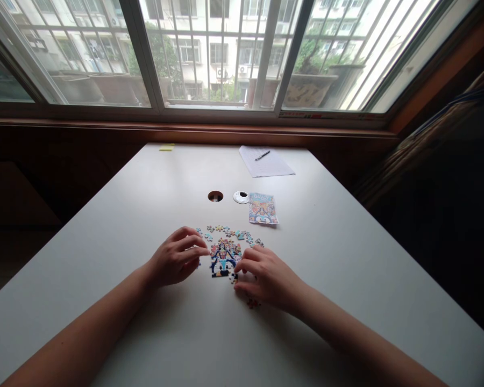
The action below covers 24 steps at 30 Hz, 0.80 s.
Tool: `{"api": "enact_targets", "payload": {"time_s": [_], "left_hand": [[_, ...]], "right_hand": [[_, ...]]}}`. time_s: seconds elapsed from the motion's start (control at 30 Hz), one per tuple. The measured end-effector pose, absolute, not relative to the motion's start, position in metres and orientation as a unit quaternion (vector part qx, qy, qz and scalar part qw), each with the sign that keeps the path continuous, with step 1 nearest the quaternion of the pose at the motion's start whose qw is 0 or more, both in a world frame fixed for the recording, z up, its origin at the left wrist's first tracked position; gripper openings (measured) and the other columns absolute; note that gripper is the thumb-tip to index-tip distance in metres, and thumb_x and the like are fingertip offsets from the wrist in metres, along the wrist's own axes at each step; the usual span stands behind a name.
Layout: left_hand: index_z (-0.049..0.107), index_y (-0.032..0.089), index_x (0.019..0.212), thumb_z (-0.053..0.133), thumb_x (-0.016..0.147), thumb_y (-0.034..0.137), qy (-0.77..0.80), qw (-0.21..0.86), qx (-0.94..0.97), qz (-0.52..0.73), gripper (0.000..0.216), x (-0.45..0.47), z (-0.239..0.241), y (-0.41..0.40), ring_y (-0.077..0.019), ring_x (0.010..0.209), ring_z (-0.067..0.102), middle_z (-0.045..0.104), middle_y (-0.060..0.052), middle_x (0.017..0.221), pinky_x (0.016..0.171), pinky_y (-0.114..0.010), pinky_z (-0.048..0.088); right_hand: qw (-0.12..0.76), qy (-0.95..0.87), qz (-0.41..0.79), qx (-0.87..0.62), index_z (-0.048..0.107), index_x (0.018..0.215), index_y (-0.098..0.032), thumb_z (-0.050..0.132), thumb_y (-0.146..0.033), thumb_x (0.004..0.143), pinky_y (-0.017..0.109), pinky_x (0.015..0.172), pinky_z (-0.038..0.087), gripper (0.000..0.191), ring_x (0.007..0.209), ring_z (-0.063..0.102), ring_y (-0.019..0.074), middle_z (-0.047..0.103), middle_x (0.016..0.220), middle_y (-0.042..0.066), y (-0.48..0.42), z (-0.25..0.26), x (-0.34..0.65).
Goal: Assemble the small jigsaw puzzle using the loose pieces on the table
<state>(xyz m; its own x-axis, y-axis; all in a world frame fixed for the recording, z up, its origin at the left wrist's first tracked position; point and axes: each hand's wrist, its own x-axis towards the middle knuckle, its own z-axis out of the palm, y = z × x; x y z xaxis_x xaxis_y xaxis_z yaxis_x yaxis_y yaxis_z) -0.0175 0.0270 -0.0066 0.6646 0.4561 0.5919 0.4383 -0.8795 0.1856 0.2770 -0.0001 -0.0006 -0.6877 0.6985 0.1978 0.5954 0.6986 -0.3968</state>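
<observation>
White is the table [153, 204], and on it a person works with two bare hands at a small jigsaw puzzle [222, 263]. This puzzle, partly joined, lies flat between the hands and shows a blue and black cartoon figure in its lower part. Left hand [179, 257] is at the left side of the puzzle, with curved fingers held apart and one fingertip close to its edge. Right hand [264, 274] is at the lower right corner, its thumb and fingertips near small pieces; whether it grips one of them, one cannot tell. Loose pieces [241, 235] make an arc behind the puzzle, and some reddish pieces [253, 303] lie just below the right hand. Farther back are a colourful picture sheet [263, 208], a round cover [237, 199] touching or nearly touching it, and a round hole [215, 196] in the table. Near the far edge, a pen [262, 156] rests on white paper [264, 169], and a yellow note [166, 147] lies to the left. Behind the table stands a barred window [210, 54].
</observation>
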Motion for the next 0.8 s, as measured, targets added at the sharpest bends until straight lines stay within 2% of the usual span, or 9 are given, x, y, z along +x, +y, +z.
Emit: {"api": "enact_targets", "payload": {"time_s": [0.2, 0.37, 0.57, 0.8], "left_hand": [[0.064, 0.023, 0.118, 0.059, 0.086, 0.007, 0.189, 0.021, 0.947, 0.258, 0.037, -0.008, -0.004, 0.019, -0.0241, 0.111, 0.058, 0.071, -0.006, 0.109, 0.097, -0.041, 0.052], [0.061, 0.026, 0.127, 0.061, 0.085, 0.010, 0.181, 0.026, 0.958, 0.220, 0.045, -0.005, -0.005, 0.018, -0.0244, 0.116, 0.059, 0.071, -0.006, 0.114, 0.101, -0.042, 0.052], [0.061, 0.027, 0.128, 0.061, 0.087, 0.012, 0.173, 0.035, 0.966, 0.189, 0.044, -0.005, -0.006, 0.018, -0.0252, 0.120, 0.057, 0.069, -0.006, 0.122, 0.102, -0.044, 0.052], [0.061, 0.028, 0.130, 0.065, 0.088, 0.015, 0.168, 0.047, 0.969, 0.172, 0.044, -0.007, -0.011, 0.019, -0.0250, 0.123, 0.057, 0.069, -0.006, 0.124, 0.105, -0.043, 0.050]], "right_hand": [[0.163, -0.907, 0.138, -0.363, 0.071, 0.094, -0.024, 0.079, -0.028, 0.086, 0.034, 0.079, 0.046, 0.012, 0.090, 0.061, 0.0215, 0.068, 0.095, 0.004, -0.001, -0.006, 0.275], [0.160, -0.899, 0.159, -0.376, 0.072, 0.097, -0.024, 0.077, -0.022, 0.087, 0.033, 0.080, 0.047, 0.011, 0.090, 0.061, 0.0209, 0.068, 0.094, 0.003, 0.002, -0.007, 0.276], [0.165, -0.908, 0.155, -0.354, 0.074, 0.098, -0.025, 0.074, -0.019, 0.089, 0.032, 0.080, 0.047, 0.010, 0.086, 0.060, 0.0200, 0.069, 0.094, 0.004, 0.006, -0.007, 0.278], [0.192, -0.902, 0.142, -0.359, 0.071, 0.099, -0.024, 0.077, -0.024, 0.089, 0.032, 0.077, 0.046, 0.012, 0.084, 0.060, 0.0196, 0.068, 0.093, 0.004, 0.006, -0.012, 0.276]]}}
